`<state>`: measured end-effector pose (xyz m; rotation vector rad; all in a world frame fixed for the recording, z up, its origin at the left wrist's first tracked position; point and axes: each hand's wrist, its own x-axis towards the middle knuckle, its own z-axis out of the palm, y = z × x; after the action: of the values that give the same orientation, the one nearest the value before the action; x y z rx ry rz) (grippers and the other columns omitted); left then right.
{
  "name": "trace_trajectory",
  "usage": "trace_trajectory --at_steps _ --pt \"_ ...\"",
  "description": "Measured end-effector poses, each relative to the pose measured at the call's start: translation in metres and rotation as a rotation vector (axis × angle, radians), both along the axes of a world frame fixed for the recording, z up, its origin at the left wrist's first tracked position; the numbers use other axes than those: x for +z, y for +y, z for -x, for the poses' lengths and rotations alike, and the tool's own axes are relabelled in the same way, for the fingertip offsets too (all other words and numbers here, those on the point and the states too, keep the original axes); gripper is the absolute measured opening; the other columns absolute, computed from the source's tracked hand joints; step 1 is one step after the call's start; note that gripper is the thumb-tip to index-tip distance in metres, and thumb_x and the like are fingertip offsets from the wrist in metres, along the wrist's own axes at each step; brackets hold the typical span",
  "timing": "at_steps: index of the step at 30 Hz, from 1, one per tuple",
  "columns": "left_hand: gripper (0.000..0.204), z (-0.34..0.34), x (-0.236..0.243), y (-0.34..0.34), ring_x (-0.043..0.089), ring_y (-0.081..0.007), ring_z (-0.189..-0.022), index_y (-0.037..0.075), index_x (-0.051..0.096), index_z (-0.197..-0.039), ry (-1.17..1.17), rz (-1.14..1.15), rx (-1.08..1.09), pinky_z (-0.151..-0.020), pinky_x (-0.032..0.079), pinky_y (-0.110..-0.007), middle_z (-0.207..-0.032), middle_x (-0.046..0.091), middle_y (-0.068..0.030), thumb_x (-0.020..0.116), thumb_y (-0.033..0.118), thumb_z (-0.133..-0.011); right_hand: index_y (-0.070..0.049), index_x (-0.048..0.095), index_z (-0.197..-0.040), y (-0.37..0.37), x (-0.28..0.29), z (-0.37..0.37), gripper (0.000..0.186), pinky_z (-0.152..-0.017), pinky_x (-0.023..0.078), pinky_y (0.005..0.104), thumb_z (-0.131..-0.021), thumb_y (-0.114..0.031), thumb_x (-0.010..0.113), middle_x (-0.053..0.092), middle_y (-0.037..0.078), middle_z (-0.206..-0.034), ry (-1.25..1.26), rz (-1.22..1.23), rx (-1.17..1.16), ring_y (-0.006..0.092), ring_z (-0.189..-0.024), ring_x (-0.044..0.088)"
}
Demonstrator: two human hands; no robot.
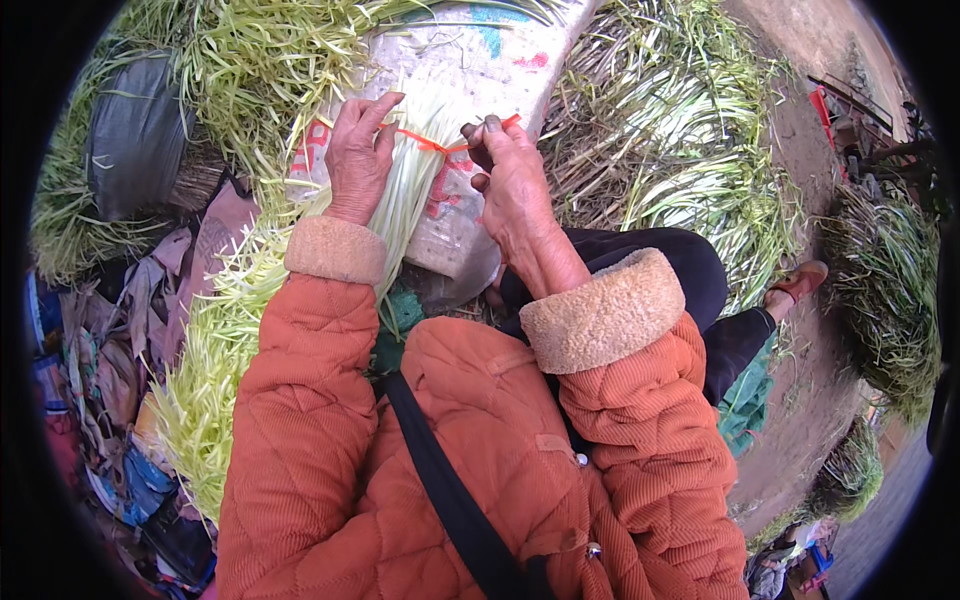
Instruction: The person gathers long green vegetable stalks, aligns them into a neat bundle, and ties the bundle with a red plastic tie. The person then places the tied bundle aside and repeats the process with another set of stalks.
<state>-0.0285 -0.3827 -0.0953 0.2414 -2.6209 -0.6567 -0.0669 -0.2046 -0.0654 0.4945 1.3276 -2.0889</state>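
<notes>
A bundle of pale green, thin leafy stalks (405, 190) lies across a pale printed sack in front of me. An orange tie (432, 146) crosses the bundle, with a small knot or twist at its middle. To its left, my left hand (360, 155) is closed with the fingers curled, and the tie's left end runs into it. On the other side my right hand (512, 180) pinches the tie's right end, a bit of orange showing past the fingertips. Both hands are just above the sack, on either side of the bundle.
Loose yellow-green stalks (235, 350) lie along my left, with more heaped (270, 60) at the far left. The plump pale sack (450, 245) is under the bundle. A dark grey plastic bag (140, 135) stands left. More stalks (680, 170) and a foot in a brown shoe (803, 281) are right.
</notes>
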Motion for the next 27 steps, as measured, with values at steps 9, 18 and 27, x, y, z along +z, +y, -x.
trace_trajectory --at_steps 9,18,27 --pt "0.016 0.005 0.031 -0.067 0.061 -0.0154 -0.072 0.001 0.062 -0.096 0.345 -0.261 0.595 -0.067 0.051 -0.027 -0.088 0.064 -0.0073 0.067 0.006 -0.081 -0.005 0.056 -0.099 -0.002 -0.001 0.003 0.019 -0.047 0.029 0.0222 -0.097 -0.021 0.047 0.059 0.001 -0.083 -0.058 -0.01 -0.124 0.0059 -0.057 0.036" --pt "0.053 -0.038 -0.038 0.066 0.044 -0.03 -0.118 0.011 0.054 -0.119 0.062 0.072 0.163 -0.101 0.031 -0.047 -0.122 0.051 -0.0106 0.075 0.015 -0.07 -0.011 0.051 -0.088 -0.011 -0.012 0.002 0.019 -0.064 0.045 0.0256 -0.098 -0.025 0.046 0.057 0.0 -0.079 0.165 0.183 -0.016 0.0102 -0.07 0.054" --pt "0.02 -0.021 -0.043 0.065 0.046 -0.021 -0.109 0.026 0.067 -0.086 0.134 0.158 0.197 -0.096 0.028 -0.043 -0.107 0.059 0.008 0.076 0.022 -0.068 -0.011 0.048 -0.096 0.002 0.005 -0.013 0.014 -0.057 0.044 0.027 -0.098 -0.025 0.047 0.047 -0.003 -0.076 0.041 0.246 -0.085 0.0082 -0.063 0.048"
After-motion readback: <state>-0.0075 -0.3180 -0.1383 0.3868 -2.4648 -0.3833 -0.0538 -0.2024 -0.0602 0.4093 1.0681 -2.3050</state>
